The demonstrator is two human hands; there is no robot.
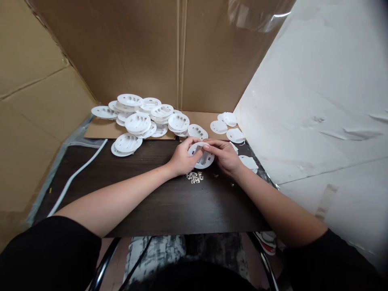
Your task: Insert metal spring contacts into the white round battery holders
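Note:
A round white plastic battery holder (206,162) is held between my two hands just above the dark tabletop. My left hand (185,157) grips its left side, with the thumb laid across the recessed face. Around the upper right rim, the fingers and thumb of my right hand (226,155) are pinched together. Whether a small part sits in that pinch is too small to make out. Just below the holder lies a little heap of shiny metal battery contacts (195,177). A few tiny loose pieces (216,175) rest to the right of the heap.
Many similar white discs (138,123) are piled at the back left, partly on a cardboard sheet (103,129). More white discs (235,135) lie at the right edge. A white cable (77,171) crosses the left side. Cardboard walls (127,52) enclose the table (169,210).

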